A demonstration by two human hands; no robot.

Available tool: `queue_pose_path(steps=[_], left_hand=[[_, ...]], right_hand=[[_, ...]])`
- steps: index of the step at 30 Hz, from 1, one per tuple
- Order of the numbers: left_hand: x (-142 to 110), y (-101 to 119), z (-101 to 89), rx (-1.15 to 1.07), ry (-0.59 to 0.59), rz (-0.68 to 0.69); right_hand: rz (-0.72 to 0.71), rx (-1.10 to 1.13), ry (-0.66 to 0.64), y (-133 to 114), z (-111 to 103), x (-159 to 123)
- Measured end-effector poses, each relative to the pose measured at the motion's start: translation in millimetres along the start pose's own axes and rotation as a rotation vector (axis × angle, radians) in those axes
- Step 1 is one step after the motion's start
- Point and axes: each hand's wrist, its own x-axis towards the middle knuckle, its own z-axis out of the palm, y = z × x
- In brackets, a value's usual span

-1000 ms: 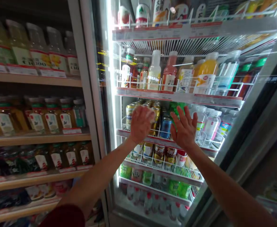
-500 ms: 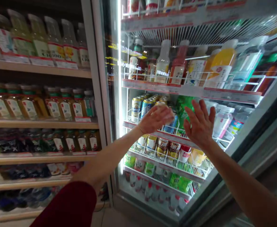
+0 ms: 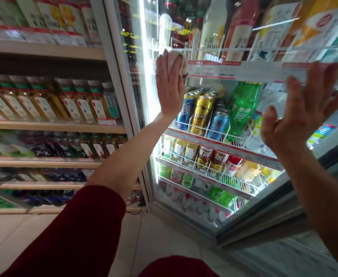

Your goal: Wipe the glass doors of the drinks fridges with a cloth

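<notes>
My left hand (image 3: 169,90) presses a crumpled pale cloth (image 3: 183,66) to the glass door (image 3: 134,65) of a lit drinks fridge, near its left edge. The cloth shows past the fingers on their right side. Farther right, my right hand (image 3: 298,115) is raised with fingers spread and nothing in it, close to the glass; whether it touches cannot be told. Behind the glass, between the hands, stand a gold can (image 3: 202,113), a blue can (image 3: 218,124) and a green bottle (image 3: 244,107).
Left of the fridge, open shelves (image 3: 56,125) hold rows of bottles and packs. Juice bottles (image 3: 241,30) fill an upper fridge shelf, with cans and small packs lower down. A metal door frame (image 3: 261,204) slants along the right. Pale floor tiles (image 3: 163,238) lie below.
My left hand has moved left and up across the glass, and the cloth now shows in it. My right hand has moved right and appears larger. The view has tipped down and closer.
</notes>
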Motion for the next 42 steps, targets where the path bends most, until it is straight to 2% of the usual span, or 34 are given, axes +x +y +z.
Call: queue_pose_path(steps=[1,2,3,4,5,6,7,10,11,12,13,14,16,17,18,19,21,22,23,27,29,31,32,34,36,38,42], left_hand=[[-2.4,8.1,-0.4,-0.005,0.048,0.011],[-7.1,19.1,-1.6,-0.026,0.045,0.105],[-13.1,31.2,-3.4,-0.071,0.017,0.29],[-19.1,42.5,-5.4,-0.1,-0.06,0.486],[-23.6,51.2,-7.2,-0.091,-0.151,0.583],[-25.8,56.4,-8.5,-0.08,-0.189,0.6],[-25.3,58.3,-9.1,-0.05,-0.204,0.537],[-15.0,56.1,-7.7,0.075,-0.09,0.035],[-12.8,57.8,-6.5,0.101,-0.062,-0.093],[-13.0,62.1,-5.2,0.103,-0.063,-0.128],[-15.7,68.3,-4.1,0.081,-0.091,-0.061],[-20.4,75.1,-3.2,0.039,-0.131,0.083],[-31.1,84.5,-1.9,-0.072,-0.191,0.46],[-34.7,85.0,-1.1,-0.115,-0.182,0.557],[-36.1,82.6,0.0,-0.145,-0.138,0.543],[-35.3,78.3,1.4,-0.163,-0.071,0.45],[-29.7,70.5,5.2,-0.172,0.063,0.15],[-26.8,69.5,6.9,-0.178,0.097,0.054],[-24.8,71.2,8.0,-0.19,0.096,0.037],[-26.3,90.0,4.8,-0.256,-0.041,0.394],[-25.7,94.2,1.7,-0.27,-0.021,0.363],[-21.4,93.1,0.7,-0.3,-0.002,0.289],[-18.8,91.2,1.1,-0.332,-0.016,0.3],[-15.0,85.1,2.5,-0.412,-0.069,0.386],[-15.6,73.7,2.6,-0.481,-0.101,0.441],[-21.3,55.6,-0.5,-0.508,-0.104,0.435],[-36.8,7.1,-11.2,-0.391,-0.112,0.369]], right_hand=[[0.012,-0.007,0.02,4.6,-2.5,1.2],[0.013,-0.007,0.03,8.5,-4.1,1.9],[0.005,0.002,0.032,11.4,-4.7,2.1],[-0.005,0.016,0.034,13.4,-4.7,1.8],[-0.012,0.031,0.042,14.5,-4.4,1.0],[-0.014,0.044,0.05,15.0,-4.0,-0.1],[-0.009,0.052,0.052,15.0,-3.6,-1.4],[0.007,0.048,0.039,14.7,-2.5,-4.9],[0.008,0.041,0.041,14.9,-1.9,-5.7],[0.004,0.037,0.051,15.4,-1.1,-6.2],[-0.006,0.033,0.069,16.0,-0.3,-6.5],[-0.014,0.029,0.082,16.7,0.4,-6.5],[-0.024,0.017,0.1,17.3,1.3,-6.3],[-0.028,0.004,0.104,17.1,1.3,-6.2],[-0.031,-0.013,0.103,16.6,1.1,-6.1],[-0.034,-0.031,0.098,15.9,0.9,-6.1],[-0.046,-0.066,0.084,14.5,0.5,-6.0],[-0.047,-0.079,0.076,14.3,0.4,-6.1],[-0.048,-0.089,0.073,14.5,0.4,-6.2],[-0.058,-0.087,0.078,16.9,-1.0,-6.6],[-0.063,-0.05,0.099,13.7,-2.8,-5.4],[-0.109,0.053,0.111,3.9,-3.8,-2.1],[-0.151,0.129,0.103,-3.2,-3.2,0.4],[-0.219,0.287,0.069,-20.3,1.7,6.1],[-0.208,0.368,0.047,-38.4,12.0,11.7],[-0.142,0.322,0.036,-56.3,26.2,16.4],[-0.041,0.031,-0.02,-84.7,51.1,24.1]])
